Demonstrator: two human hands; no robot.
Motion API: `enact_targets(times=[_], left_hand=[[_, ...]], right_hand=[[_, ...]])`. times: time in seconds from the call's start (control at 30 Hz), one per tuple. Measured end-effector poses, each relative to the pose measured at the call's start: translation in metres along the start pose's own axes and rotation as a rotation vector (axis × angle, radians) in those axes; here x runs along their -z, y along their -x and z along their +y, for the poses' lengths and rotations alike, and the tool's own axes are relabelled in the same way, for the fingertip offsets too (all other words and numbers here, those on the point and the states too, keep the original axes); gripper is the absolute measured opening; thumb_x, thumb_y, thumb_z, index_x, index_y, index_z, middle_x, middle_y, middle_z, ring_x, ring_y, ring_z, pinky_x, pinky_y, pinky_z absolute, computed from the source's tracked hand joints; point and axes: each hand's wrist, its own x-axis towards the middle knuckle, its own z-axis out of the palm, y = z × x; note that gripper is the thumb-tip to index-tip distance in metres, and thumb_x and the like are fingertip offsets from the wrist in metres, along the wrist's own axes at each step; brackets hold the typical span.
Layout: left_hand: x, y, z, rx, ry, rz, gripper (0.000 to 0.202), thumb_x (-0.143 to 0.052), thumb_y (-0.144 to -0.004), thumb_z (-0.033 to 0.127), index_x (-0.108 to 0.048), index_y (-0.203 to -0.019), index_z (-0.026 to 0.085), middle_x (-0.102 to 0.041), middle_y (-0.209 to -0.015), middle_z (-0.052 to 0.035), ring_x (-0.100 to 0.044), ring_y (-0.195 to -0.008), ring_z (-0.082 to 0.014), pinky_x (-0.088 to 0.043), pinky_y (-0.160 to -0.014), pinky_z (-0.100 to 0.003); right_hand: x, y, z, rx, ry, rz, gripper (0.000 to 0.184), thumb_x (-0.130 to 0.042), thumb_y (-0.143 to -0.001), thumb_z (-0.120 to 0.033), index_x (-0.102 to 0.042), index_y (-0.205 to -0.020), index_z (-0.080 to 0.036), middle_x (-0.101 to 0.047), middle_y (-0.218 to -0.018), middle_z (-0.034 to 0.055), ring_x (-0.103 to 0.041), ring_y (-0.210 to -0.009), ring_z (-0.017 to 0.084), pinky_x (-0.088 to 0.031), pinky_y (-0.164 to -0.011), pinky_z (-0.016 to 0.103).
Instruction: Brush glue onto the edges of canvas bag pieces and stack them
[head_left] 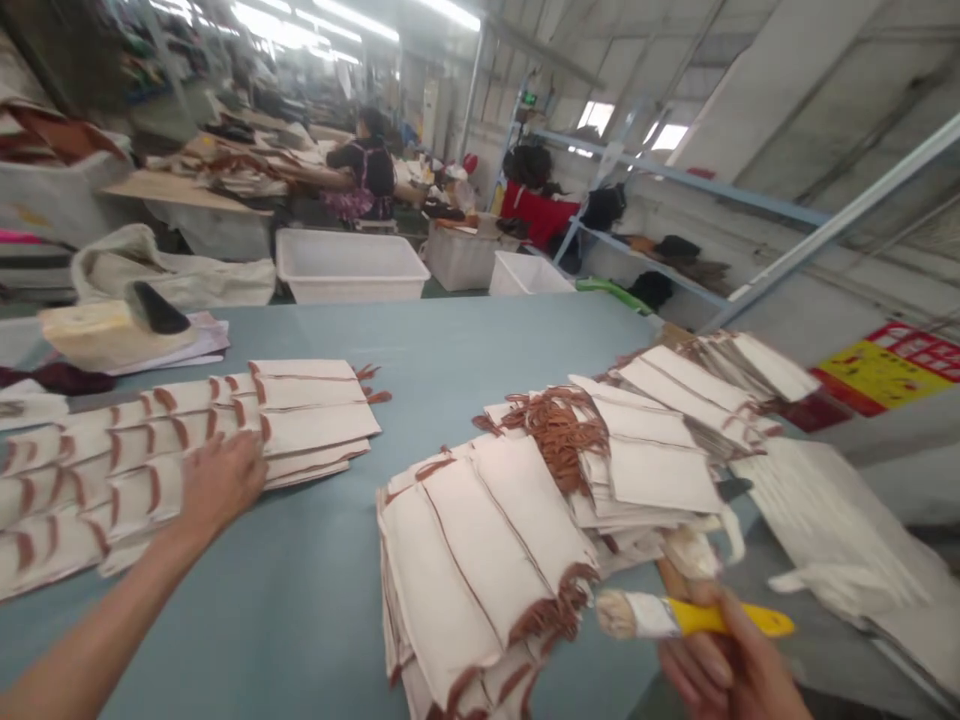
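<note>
The left hand [225, 478] is resting on overlapping panels [311, 425], left on the bench [300, 580], grip unclear; the right hand [724, 650] is grasping a brush [686, 616]. Aligning is seemingly being done; brushing would be calling for steadiness.

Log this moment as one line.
left hand: touching overlapping cream pieces | right hand: holding yellow-handled brush | table: cream stack between hands

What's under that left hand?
The left hand appears to rest on a row of overlapping pale pieces with brown ends, which lie on the blue-grey table. Whatever sits directly beneath the palm is covered, so I can't see it.
</note>
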Motion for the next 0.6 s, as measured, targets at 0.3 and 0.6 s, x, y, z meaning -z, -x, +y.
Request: enact_targets(times=[0.3, 0.6], left_hand=[[0.013, 0.117, 0.189, -0.162, 0.405, -0.157, 0.047, -0.046, -0.103, 0.058, -0.075, -0.116, 0.023, -0.087, -0.107, -0.0048, -0.082, -0.094, -0.0257, -0.063, -0.086, -0.034], [-0.023, 0.272, 0.327, -0.359, 0.332, -0.046, 0.043, -0.049, -0.103, 0.059, -0.074, -0.111, 0.025, -0.084, -0.11, -0.013, -0.077, -0.105, -0.0339, -0.059, -0.095, -0.046]], right_hand=[[0.006, 0.016, -0.015, 0.009, -0.135, -0.015, 0.06, -0.097, -0.062, -0.064, -0.06, -0.086, -0.023, -0.032, -0.048, -0.0166, -0.023, -0.04, 0.004, -0.027, -0.043, 0.017], [0.101, 0.0, -0.032, -0.005, -0.255, 0.007, 0.062, -0.097, -0.061, -0.066, -0.059, -0.086, -0.023, -0.034, -0.047, -0.0167, -0.025, -0.039, 0.004, -0.027, -0.043, 0.017]])
